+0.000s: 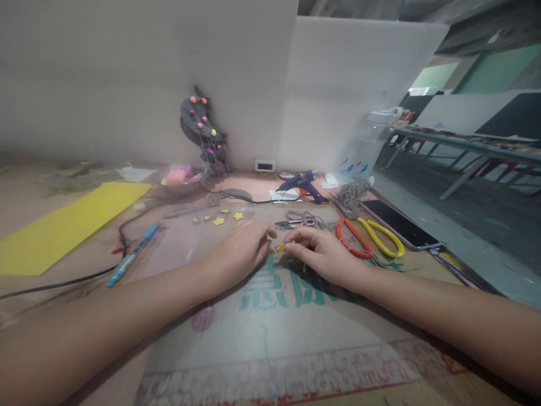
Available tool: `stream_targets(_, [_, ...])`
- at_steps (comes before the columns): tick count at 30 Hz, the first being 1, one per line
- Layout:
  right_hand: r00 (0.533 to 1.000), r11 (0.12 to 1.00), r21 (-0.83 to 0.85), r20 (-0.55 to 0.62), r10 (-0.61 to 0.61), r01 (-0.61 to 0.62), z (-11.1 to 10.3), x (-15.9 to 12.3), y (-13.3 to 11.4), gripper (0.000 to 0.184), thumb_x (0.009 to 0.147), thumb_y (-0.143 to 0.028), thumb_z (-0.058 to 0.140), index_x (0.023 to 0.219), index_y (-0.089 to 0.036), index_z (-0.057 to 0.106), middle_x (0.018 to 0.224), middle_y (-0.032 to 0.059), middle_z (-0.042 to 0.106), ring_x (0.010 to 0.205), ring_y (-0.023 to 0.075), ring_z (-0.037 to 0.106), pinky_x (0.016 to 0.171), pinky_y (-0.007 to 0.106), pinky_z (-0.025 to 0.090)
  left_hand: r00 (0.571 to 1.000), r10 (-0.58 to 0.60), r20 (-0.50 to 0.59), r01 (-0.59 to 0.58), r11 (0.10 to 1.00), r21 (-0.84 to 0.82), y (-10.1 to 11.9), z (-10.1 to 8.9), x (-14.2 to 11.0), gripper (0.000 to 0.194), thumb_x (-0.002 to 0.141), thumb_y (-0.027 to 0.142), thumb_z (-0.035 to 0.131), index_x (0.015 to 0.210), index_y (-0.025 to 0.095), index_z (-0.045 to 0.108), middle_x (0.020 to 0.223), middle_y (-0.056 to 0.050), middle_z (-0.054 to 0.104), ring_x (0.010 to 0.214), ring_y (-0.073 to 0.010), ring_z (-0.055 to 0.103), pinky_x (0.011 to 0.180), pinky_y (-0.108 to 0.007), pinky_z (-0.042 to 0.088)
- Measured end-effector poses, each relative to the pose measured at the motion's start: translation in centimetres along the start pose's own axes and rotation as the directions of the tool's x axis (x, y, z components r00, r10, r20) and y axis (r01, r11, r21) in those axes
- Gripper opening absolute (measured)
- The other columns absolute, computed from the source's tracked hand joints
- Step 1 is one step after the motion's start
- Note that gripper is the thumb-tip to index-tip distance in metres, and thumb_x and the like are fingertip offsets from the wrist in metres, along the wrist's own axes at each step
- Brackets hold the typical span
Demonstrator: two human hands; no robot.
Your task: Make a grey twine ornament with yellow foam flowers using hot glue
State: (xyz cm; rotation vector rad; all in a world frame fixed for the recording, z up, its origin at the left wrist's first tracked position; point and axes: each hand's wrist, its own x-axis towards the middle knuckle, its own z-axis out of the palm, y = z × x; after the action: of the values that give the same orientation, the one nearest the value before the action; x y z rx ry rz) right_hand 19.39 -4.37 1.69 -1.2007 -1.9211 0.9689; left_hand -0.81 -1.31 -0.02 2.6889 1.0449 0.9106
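Near the middle of the table, my right hand (319,251) pinches a small yellow flower piece (280,247) between thumb and fingertips. Just left of it, my left hand (245,245) has bent fingers with a gap between thumb and forefinger, and I see nothing held there. Several yellow flower cutouts (218,221) lie on the table beyond my left hand. Small thread snips (296,224) with pinkish handles rest just behind my fingertips, beside some loose grey cord (310,216).
Scissors with red and yellow handles (382,238) and a phone (399,224) lie right. A blue glue gun (302,183) and small clock (265,166) are behind. Left are a yellow sheet (71,231), blue pen (134,255) and black cable (63,286). A grey crescent ornament (192,121) stands behind.
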Motion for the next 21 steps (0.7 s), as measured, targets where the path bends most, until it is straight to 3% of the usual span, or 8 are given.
stream_targets(6, [1.0, 1.0, -0.008, -0.001, -0.006, 0.006, 0.0, 0.0, 0.1, 0.016, 0.086, -0.034, 0.056, 0.083, -0.018, 0.059, 0.07, -0.0015, 0.06, 0.054, 0.0094, 0.054, 0.048, 0.02, 0.042, 0.999, 0.042, -0.001, -0.042, 0.997, -0.058, 0.2, -0.5, -0.1, 0.021, 0.09, 0.013, 0.042, 0.104, 0.018, 0.057, 0.094, -0.006, 0.065, 0.091, -0.0198, 0.058, 0.081, -0.034, 0.047])
stream_targets(13, [0.998, 0.995, -0.073, -0.008, -0.068, 0.067, -0.2, 0.2, 0.4, 0.015, 0.087, -0.031, 0.055, 0.084, -0.018, 0.062, 0.073, -0.0004, 0.063, 0.062, 0.0106, 0.055, 0.056, 0.021, 0.042, 0.996, 0.087, -0.012, -0.088, 0.986, -0.143, 0.3, -1.1, -0.1, 0.024, 0.094, 0.014, 0.038, 0.108, 0.019, 0.057, 0.096, -0.004, 0.066, 0.089, -0.019, 0.057, 0.082, -0.034, 0.044])
stream_targets(16, [0.995, 0.986, -0.139, -0.006, -0.095, 0.093, -0.2, 0.2, 0.4, 0.016, 0.088, -0.031, 0.055, 0.085, -0.018, 0.063, 0.073, -0.0005, 0.063, 0.063, 0.0111, 0.054, 0.058, 0.022, 0.042, 0.995, 0.094, -0.021, -0.096, 0.981, -0.17, 0.4, -1.3, 0.0, 0.027, 0.091, 0.009, 0.039, 0.107, 0.019, 0.058, 0.087, -0.004, 0.063, 0.085, -0.0186, 0.056, 0.08, -0.034, 0.043])
stream_targets(21, [0.995, 0.961, -0.26, 0.007, -0.1, 0.098, -0.5, 0.2, 0.3, 0.016, 0.088, -0.031, 0.055, 0.083, -0.019, 0.064, 0.067, -0.0019, 0.059, 0.061, 0.0114, 0.052, 0.057, 0.022, 0.039, 0.998, 0.063, 0.002, -0.061, 0.977, -0.206, 0.2, -1.0, 0.0, 0.024, 0.092, 0.011, 0.043, 0.1, 0.021, 0.062, 0.091, -0.003, 0.063, 0.091, -0.0186, 0.054, 0.082, -0.033, 0.042])
